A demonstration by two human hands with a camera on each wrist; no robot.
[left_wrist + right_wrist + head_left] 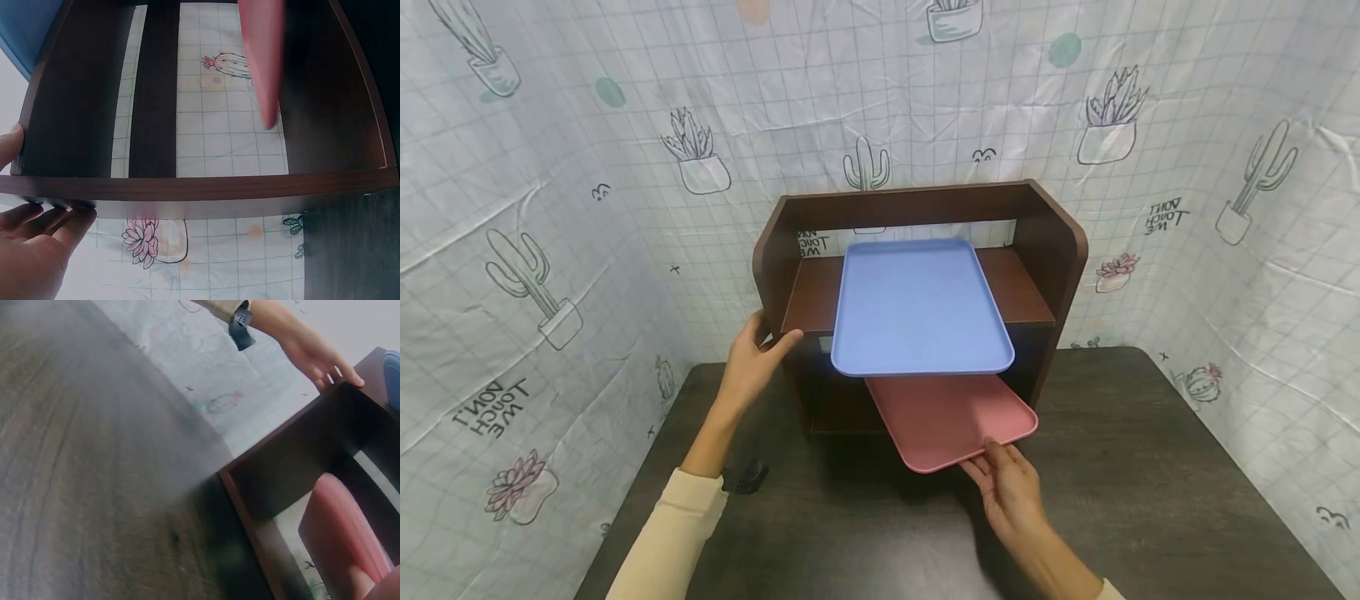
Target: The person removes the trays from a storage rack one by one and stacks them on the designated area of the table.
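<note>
A small dark brown two-level shelf stands on the table. My left hand grips its left side panel, thumb at the front edge and fingers around the outer face. On the upper level lies a blue rectangular tray, its near end jutting out past the board. Beneath it, a pinkish-red tray sticks out of the lower level at a slant. My right hand holds the red tray's front edge, thumb over the rim and fingers below. The red tray's back part is hidden under the blue one.
The dark wood-grain table spreads around the shelf. A white cloth with grid lines and cactus prints hangs behind and on both sides. A black strapped device shows at my left wrist.
</note>
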